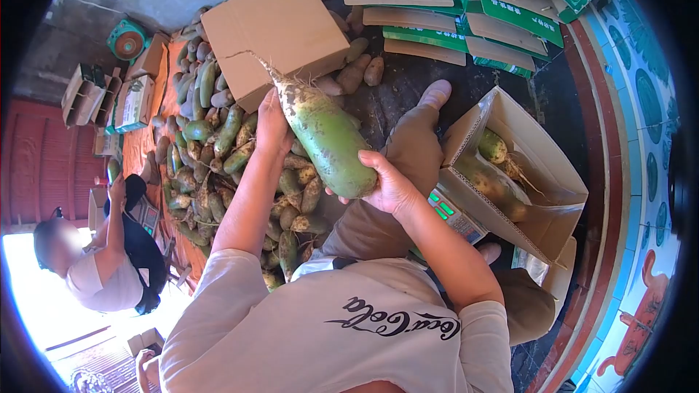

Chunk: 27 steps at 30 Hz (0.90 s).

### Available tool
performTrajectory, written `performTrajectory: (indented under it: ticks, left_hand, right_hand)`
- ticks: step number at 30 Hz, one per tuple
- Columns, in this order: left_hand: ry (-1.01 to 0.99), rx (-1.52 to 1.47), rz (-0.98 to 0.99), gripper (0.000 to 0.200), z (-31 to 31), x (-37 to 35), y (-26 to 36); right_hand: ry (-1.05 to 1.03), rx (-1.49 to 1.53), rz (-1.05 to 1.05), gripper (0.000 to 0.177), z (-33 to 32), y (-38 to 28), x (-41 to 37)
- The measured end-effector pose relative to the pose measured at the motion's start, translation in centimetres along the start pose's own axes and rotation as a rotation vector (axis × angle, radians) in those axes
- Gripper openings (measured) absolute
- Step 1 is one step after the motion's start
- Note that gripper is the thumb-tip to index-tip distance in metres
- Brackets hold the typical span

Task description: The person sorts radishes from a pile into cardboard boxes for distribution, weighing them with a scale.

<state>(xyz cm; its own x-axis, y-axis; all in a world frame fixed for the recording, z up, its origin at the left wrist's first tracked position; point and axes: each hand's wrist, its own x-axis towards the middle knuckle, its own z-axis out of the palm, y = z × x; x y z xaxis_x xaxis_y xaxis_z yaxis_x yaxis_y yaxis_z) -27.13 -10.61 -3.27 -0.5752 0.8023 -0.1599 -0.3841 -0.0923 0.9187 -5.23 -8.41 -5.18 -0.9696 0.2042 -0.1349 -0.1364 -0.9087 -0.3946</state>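
A large green radish [331,142] is held up in front of me, its pale, soil-specked root end with a long thin tail toward the upper left. My left hand [273,125] grips it near that root end, fingers partly hidden behind it. Around the thick green end my right hand [389,183] is closed, thumb on top. Beneath and to the left lies a big pile of green radishes [218,149]. An open cardboard box [535,207] with radishes inside stands to my right, beside a scale with a lit green display [443,205].
A closed cardboard box [273,29] sits by the pile. Green-and-brown cartons [466,14] are stacked at the upper right. Another person [102,262] sits at the left, holding a radish. A tiled wall [648,138] borders the right side.
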Motion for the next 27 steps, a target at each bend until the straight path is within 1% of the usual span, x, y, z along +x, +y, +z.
performTrajectory:
  ticks: [2,3,4,5,7,8,10,11,12,13,14,15,16,17,19,20,23,24,27]
  left_hand:
    - [0.017,-0.002,0.021,0.026,-0.2,0.5,-0.6]
    - [0.023,-0.004,0.033,0.026,-0.1,0.6,-0.8]
    - [0.043,-0.001,-0.011,0.026,-0.1,0.7,-0.7]
    - [0.03,-0.058,-0.062,0.028,0.0,0.7,-0.7]
    - [0.01,-0.172,-0.169,0.034,1.7,-0.3,0.6]
    - [-0.05,-0.231,-0.239,0.037,2.5,-0.7,0.9]
    - [-0.161,-0.352,-0.375,0.042,3.6,-1.8,1.4]
    - [-0.132,-0.296,-0.34,0.045,4.0,-1.8,1.5]
    - [-0.105,-0.241,-0.303,0.048,4.7,-1.7,1.5]
    - [-0.08,-0.188,-0.264,0.05,5.5,-1.5,1.7]
    - [0.0,-0.166,-0.305,0.051,6.2,-1.2,2.3]
    - [0.019,-0.155,-0.268,0.05,6.0,-0.6,2.2]
    - [0.035,-0.145,-0.228,0.05,5.6,0.5,2.1]
    - [0.05,-0.136,-0.185,0.05,5.4,1.5,2.2]
    - [0.087,-0.151,-0.173,0.05,5.7,2.0,2.9]
    - [0.109,-0.161,-0.165,0.05,6.0,2.2,3.3]
    - [0.162,-0.19,-0.155,0.053,6.3,2.5,3.6]
    - [0.174,-0.209,-0.156,0.053,6.4,2.6,3.6]
    - [0.209,-0.253,-0.12,0.054,6.2,3.2,3.5]
  right_hand:
    - [0.047,0.028,-0.022,0.065,0.2,0.4,0.1]
    - [0.005,0.066,-0.019,0.065,0.2,0.4,0.1]
    - [-0.037,0.103,-0.018,0.066,0.3,0.2,0.0]
    - [-0.077,0.141,-0.018,0.067,0.3,0.0,0.0]
    - [-0.032,0.186,-0.022,0.068,0.8,-0.4,-0.2]
    - [-0.007,0.211,-0.026,0.068,0.8,-0.5,-0.3]
    - [-0.069,0.225,-0.007,0.07,0.3,-1.2,-0.1]
    - [-0.103,0.229,-0.001,0.071,0.0,-1.6,0.0]
    - [-0.017,0.195,0.008,0.069,1.2,-2.3,-0.2]
    - [0.073,0.075,-0.002,0.068,1.0,-2.8,-0.1]
    - [0.162,-0.043,-0.011,0.068,0.7,-3.4,0.1]
    - [0.253,-0.156,-0.013,0.067,0.5,-3.6,0.2]
    - [0.447,-0.366,-0.151,0.056,0.8,-4.0,0.0]
    - [0.494,-0.472,-0.246,0.051,0.5,-4.4,-0.2]
    - [0.581,-0.688,-0.439,0.042,0.2,-5.4,-0.6]
    - [0.491,-0.59,-0.499,0.037,0.4,-5.9,-0.8]
    - [0.564,-0.913,-0.459,0.04,2.1,-6.0,-0.8]
    - [0.629,-1.08,-0.495,0.042,2.2,-5.7,-0.7]
    - [0.734,-1.348,-0.636,0.039,1.8,-5.0,-0.1]
